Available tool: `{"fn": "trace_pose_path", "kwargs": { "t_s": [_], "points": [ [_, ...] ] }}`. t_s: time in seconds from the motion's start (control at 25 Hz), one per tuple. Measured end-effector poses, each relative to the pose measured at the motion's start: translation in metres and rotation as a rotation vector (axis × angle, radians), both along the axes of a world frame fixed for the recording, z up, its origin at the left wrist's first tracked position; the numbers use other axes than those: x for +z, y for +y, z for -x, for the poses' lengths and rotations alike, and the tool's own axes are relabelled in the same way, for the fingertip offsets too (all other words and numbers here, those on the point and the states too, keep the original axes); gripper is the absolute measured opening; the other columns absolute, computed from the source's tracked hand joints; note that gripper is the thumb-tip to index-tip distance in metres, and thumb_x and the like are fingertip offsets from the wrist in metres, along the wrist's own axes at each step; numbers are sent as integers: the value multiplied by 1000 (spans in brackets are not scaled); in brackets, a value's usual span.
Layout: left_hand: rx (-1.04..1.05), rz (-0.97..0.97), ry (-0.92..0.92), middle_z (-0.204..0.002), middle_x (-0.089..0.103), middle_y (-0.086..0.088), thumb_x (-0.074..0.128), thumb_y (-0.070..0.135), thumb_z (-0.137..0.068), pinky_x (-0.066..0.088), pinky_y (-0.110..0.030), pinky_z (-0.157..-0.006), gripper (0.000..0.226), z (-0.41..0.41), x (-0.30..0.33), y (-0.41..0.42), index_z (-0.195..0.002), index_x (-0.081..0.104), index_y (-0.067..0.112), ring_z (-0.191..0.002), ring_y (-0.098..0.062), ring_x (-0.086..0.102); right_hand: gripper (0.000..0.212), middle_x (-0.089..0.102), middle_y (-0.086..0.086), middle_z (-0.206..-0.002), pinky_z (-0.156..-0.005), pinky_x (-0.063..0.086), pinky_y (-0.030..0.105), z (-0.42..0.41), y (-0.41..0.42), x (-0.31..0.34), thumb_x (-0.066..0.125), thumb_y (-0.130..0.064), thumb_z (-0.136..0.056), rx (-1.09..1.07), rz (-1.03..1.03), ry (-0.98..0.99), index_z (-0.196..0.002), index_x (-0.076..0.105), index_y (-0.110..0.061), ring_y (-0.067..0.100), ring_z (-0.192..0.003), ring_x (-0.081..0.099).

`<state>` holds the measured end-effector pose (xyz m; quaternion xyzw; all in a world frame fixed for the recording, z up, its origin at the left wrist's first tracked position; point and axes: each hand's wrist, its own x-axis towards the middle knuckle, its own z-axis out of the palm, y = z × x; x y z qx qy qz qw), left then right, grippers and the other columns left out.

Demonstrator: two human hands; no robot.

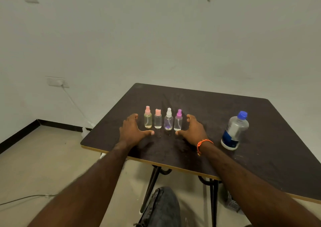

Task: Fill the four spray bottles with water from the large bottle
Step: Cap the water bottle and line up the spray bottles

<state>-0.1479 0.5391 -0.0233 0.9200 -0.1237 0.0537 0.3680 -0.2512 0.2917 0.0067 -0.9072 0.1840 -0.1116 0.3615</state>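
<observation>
So from where I'm watching, the four little spray bottles stand upright in a row on the dark table point(217, 105): pink-capped one point(148, 117), another pink-capped one point(157, 119), white-capped one point(168, 119), purple-capped one point(178, 120). My left hand point(132, 131) sits just left of the row and my right hand point(192, 129) just right of it, both spread with thumbs pointing inward in front of the bottles, holding nothing. The large bottle point(234, 131) with the blue cap stands well off to the right, beyond my right hand, cap on.
</observation>
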Motion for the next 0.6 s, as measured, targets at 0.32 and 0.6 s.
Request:
{"fn": "trace_pose_path", "kwargs": {
  "t_s": [0.32,0.6],
  "points": [
    [-396,326,312,-104,80,-1,94,17,-73,62,-32,-91,49,-69,17,-26,-117,75,13,-99,-20,77,76,66,-2,-125,-94,44,21,-50,-20,-11,94,-22,-63,137,-249,32,-131,59,-15,15,-117,61],
    [-548,326,374,-93,81,5,88,8,-79,56,-16,-70,25,-80,18,-50,-99,78,18,-86,-11,78,45,76,-10,-100,-83,51,23,-67,-8,-27,89,-24,-70,176,-354,-55,-113,73,-28,7,-93,70]
  ]
}}
